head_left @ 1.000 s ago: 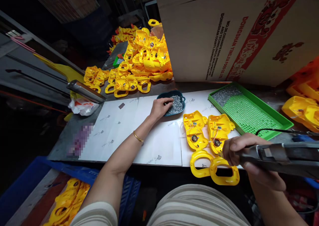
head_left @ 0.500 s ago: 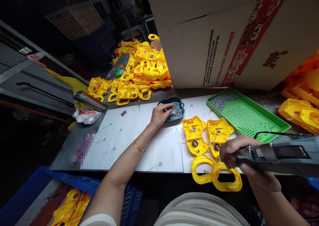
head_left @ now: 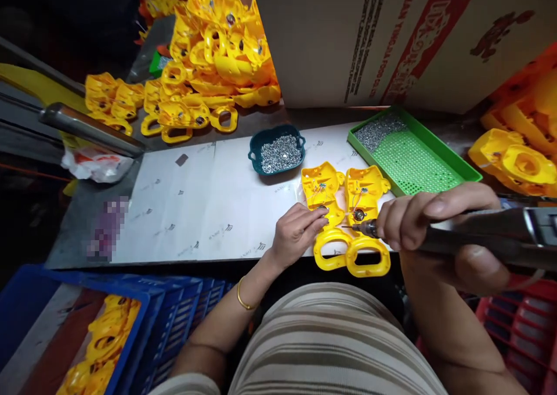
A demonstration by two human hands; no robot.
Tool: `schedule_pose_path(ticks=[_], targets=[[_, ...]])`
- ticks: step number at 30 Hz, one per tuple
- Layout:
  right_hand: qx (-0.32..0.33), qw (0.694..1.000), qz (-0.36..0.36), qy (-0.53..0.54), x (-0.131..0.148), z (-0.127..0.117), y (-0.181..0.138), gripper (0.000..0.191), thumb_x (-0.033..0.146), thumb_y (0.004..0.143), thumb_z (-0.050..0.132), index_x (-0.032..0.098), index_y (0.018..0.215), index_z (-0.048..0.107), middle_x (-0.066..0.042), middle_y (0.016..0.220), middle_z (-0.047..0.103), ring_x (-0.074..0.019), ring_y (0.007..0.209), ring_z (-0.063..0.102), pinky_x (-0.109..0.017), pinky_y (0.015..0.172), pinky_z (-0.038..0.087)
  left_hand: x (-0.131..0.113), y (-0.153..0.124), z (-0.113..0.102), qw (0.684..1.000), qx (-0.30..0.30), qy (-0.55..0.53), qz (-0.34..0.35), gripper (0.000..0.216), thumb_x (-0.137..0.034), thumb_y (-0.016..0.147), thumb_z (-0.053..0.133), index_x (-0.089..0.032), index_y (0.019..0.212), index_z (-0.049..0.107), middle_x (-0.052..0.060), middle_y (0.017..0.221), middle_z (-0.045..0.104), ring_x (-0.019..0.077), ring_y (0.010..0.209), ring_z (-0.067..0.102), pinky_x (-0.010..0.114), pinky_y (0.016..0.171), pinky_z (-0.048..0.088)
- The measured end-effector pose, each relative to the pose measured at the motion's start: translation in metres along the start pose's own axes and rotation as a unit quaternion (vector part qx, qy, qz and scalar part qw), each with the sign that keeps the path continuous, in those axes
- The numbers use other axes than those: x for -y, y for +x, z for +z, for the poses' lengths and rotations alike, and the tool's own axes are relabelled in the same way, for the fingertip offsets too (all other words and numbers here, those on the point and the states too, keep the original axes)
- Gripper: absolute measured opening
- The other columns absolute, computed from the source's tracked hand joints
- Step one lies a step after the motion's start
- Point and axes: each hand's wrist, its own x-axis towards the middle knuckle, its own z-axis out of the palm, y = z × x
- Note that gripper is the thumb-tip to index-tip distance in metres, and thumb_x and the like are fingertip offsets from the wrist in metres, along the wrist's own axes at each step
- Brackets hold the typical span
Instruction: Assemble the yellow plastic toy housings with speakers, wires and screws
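Note:
My right hand (head_left: 429, 221) is wrapped round a dark grey electric screwdriver (head_left: 483, 238), its thin bit pointing left over the yellow parts. My left hand (head_left: 298, 232) has its fingers pinched together at the lower part of the left yellow plastic shell (head_left: 319, 180); whatever sits between the fingertips is too small to make out. Beside that shell lies a second yellow shell (head_left: 363, 180), with wires and a round metal piece inside. Both shells have ring handles (head_left: 369, 257) toward my body. A dark teal bowl (head_left: 253, 154) of small metal screws stands behind my left hand.
A green perforated tray (head_left: 435, 166) with screws in one corner sits at the back right, before a big cardboard box (head_left: 331, 53). Yellow shells (head_left: 235, 70) are heaped at the back left, more (head_left: 513, 157) at the right. A blue crate (head_left: 143, 319) stands lower left.
My left hand has left the screw bowl and come to the left shell, fingers pinched. The screwdriver bit now points in between the shells. The view has tilted down.

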Motion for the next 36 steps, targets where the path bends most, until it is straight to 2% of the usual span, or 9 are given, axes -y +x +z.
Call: schedule_pose_path(ticks=[6,9,13,24,28,33,36], targets=[[-0.021,0.999,0.022,-0.028,0.006,0.007,-0.002,0.016,0.037,0.082,0.064,0.025,0.092,0.065,0.003,0.051,0.048,-0.0132,0.04,0.048,-0.03,0.041,0.041,-0.011,-0.005,0.004,0.996,0.05,0.067,0.043,0.008,-0.023,0.09,0.064,-0.017,0.091,0.069,0.004,0.077,0.074,0.0143,0.068,0.062,0.029,0.067,0.053],[-0.006,0.999,0.029,-0.039,0.004,0.004,-0.003,0.016,0.04,0.082,0.064,0.027,0.093,0.063,0.003,0.051,0.049,-0.0131,0.04,0.047,-0.031,0.042,0.042,-0.012,-0.005,0.004,0.994,0.061,0.076,0.057,0.007,-0.023,0.09,0.064,-0.018,0.09,0.069,0.002,0.074,0.074,0.0137,0.066,0.063,0.029,0.069,0.053],[0.032,0.999,0.025,-0.02,-0.001,0.0,-0.003,0.02,0.039,0.083,0.062,0.027,0.099,0.064,0.002,0.053,0.052,-0.0143,0.042,0.05,-0.031,0.043,0.043,-0.013,-0.005,0.006,0.995,0.067,0.061,0.052,0.006,-0.022,0.09,0.064,-0.017,0.089,0.068,0.003,0.075,0.074,0.0133,0.066,0.062,0.027,0.067,0.052],[0.033,0.998,0.054,-0.03,-0.01,-0.004,-0.008,0.02,0.044,0.084,0.064,0.032,0.1,0.062,0.005,0.055,0.053,-0.0122,0.042,0.049,-0.03,0.045,0.044,-0.015,-0.01,0.011,0.997,0.061,0.032,0.041,0.009,-0.023,0.087,0.068,-0.016,0.091,0.068,0.004,0.076,0.074,0.0143,0.067,0.062,0.027,0.065,0.052],[0.02,0.998,0.052,-0.039,-0.012,-0.004,-0.008,0.022,0.045,0.083,0.065,0.032,0.099,0.063,0.005,0.053,0.052,-0.0119,0.04,0.048,-0.029,0.043,0.044,-0.014,-0.011,0.01,0.995,0.08,0.035,0.039,0.007,-0.02,0.09,0.062,-0.017,0.092,0.068,0.004,0.077,0.074,0.0144,0.067,0.063,0.028,0.066,0.053],[0.057,0.995,0.077,-0.009,-0.011,-0.001,-0.004,0.018,0.042,0.082,0.068,0.028,0.091,0.063,0.006,0.052,0.052,-0.011,0.041,0.05,-0.027,0.043,0.044,-0.016,-0.012,0.01,0.992,0.113,0.034,0.031,0.013,-0.02,0.094,0.056,-0.017,0.095,0.068,0.004,0.077,0.073,0.0143,0.068,0.062,0.029,0.067,0.053],[0.034,0.995,0.096,-0.009,-0.009,0.004,-0.005,0.02,0.043,0.08,0.07,0.028,0.09,0.064,0.007,0.052,0.052,-0.0101,0.041,0.05,-0.026,0.042,0.043,-0.016,-0.012,0.01,0.991,0.124,0.033,0.037,0.016,-0.022,0.095,0.054,-0.016,0.095,0.068,0.005,0.074,0.072,0.0141,0.066,0.061,0.028,0.066,0.052]])
